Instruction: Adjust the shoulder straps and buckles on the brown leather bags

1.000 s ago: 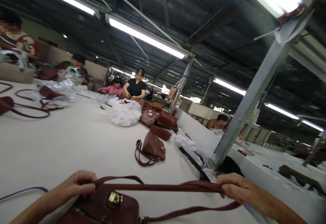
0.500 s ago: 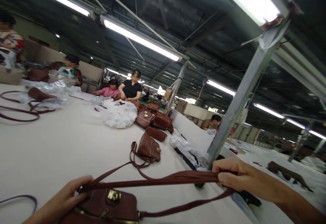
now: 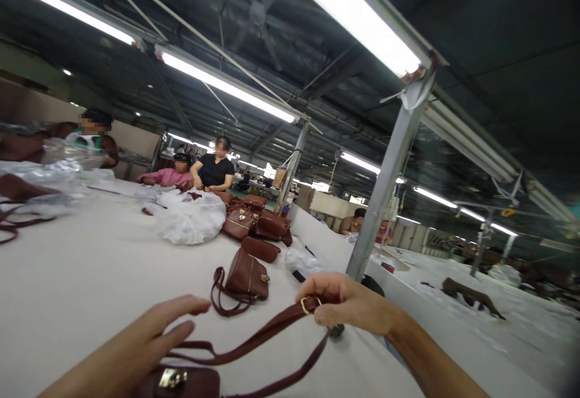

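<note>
At the near edge of the view lies a brown handbag (image 3: 194,382) with a gold clasp, partly cut off by the frame. Its long shoulder strap (image 3: 254,342) runs up to the right. My right hand (image 3: 351,304) pinches the strap beside its gold buckle (image 3: 310,305). Over the bag's left side hovers my left hand (image 3: 149,340), fingers apart and nothing between them. Just beyond the strap, a second brown handbag (image 3: 247,274) rests on the white table with its own strap looped at its left.
A pile of brown handbags (image 3: 254,220) and a white plastic bundle (image 3: 193,217) lie farther back on the table (image 3: 113,277). A metal post (image 3: 378,189) rises at the right. A person in black (image 3: 214,171) and other co-workers are at the far side.
My left hand has let go of the strap and opened. My right hand appears farther left and now holds the strap by the buckle; the strap hangs slacker. The camera view has swung right.
</note>
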A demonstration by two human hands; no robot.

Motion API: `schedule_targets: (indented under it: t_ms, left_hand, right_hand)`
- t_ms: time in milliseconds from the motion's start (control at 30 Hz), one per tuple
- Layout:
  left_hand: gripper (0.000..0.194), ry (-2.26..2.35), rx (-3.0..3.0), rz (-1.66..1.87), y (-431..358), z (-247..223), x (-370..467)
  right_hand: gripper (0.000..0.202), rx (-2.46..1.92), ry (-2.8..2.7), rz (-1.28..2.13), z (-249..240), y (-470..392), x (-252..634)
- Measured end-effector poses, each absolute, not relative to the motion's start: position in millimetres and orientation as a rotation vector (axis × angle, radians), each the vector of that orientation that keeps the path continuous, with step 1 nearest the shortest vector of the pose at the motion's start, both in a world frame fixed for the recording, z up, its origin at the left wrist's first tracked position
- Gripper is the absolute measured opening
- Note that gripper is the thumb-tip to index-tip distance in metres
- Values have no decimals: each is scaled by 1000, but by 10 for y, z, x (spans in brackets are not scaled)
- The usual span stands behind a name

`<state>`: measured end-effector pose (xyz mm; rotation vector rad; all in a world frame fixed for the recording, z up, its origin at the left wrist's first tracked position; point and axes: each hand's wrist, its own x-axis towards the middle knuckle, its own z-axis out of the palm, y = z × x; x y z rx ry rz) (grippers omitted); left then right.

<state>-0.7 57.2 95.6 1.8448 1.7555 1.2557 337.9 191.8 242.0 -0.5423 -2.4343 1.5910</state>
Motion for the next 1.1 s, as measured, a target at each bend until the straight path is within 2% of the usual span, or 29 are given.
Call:
schedule_targets:
  t_ms: [133, 200, 300, 400, 467, 633, 867, 967, 1100]
  left_hand:
    - [46, 1335, 1755, 1241, 705, 1484, 694]
    - [34, 1161, 1723, 1326, 834, 1568, 851]
    - [14, 1255, 1802, 1452, 955, 1638, 887]
    - [8, 1518, 2001, 1537, 947, 1750, 804]
    - [11, 1567, 2009, 1500, 918, 1833, 733]
    - [24, 1303, 1796, 1353, 921, 1876, 587]
    - [32, 1321, 1719, 1421, 984, 1724, 600]
    - [32, 1347, 1719, 1487, 967, 1742, 648]
    - [41, 1198, 1614, 1455, 950, 1672, 578]
  right_hand:
    - [40, -404, -2375, 1488, 2351, 1838, 3193]
    - [35, -378, -2392, 1367, 2330, 1810, 3101]
    - [27, -371, -2436, 1045, 2339, 1776, 2990]
    - [21, -376, -2447, 750, 2351, 1761, 2907]
    - [20, -364, -2425, 657, 2330, 1766, 2852]
    - [24, -294, -2319, 667, 2181, 1794, 2703]
    - [13, -129, -2218, 701, 1996, 1769, 2449]
    - [19, 18, -2211, 677, 1988, 1738, 2344]
    - [21, -20, -2215, 666, 2035, 1701, 2321]
